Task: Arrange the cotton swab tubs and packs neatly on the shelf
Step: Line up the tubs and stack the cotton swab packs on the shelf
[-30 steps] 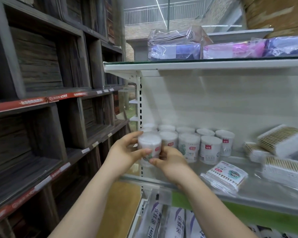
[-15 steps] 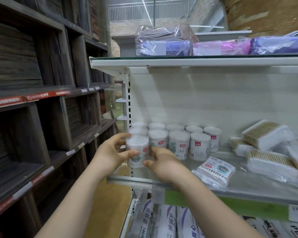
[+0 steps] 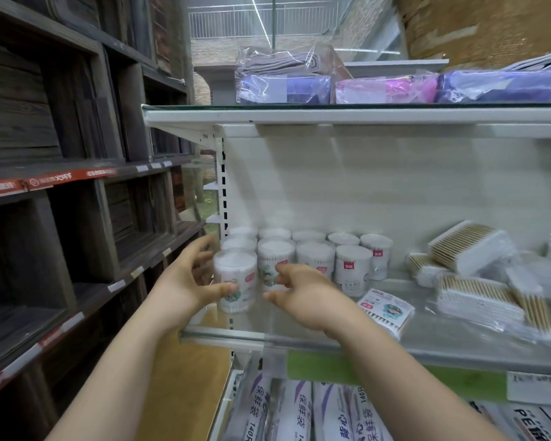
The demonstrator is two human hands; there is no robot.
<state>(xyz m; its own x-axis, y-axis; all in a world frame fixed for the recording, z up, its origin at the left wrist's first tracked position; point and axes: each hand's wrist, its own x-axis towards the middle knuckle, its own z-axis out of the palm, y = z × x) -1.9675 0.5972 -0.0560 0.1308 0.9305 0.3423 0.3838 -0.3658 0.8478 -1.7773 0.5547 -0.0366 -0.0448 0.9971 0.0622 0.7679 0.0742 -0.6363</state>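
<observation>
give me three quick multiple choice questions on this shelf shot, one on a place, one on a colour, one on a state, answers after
1. Where does the white round plastic tub held by the left hand stand?
A. on the dark wooden racking
B. at the left front of the clear glass shelf
C. on the top shelf

2. What colour are the small tags on the tub fronts?
A. blue
B. yellow
C. red

3. How is the flat clear pack of swabs placed?
A. lying flat on the glass
B. standing on end
C. in the right hand

Answers:
1 B, it is first in the leftmost row, by the shelf's end.
2 C, red tags show on the white sides.
3 A, it lies on the glass with no hand on it.
</observation>
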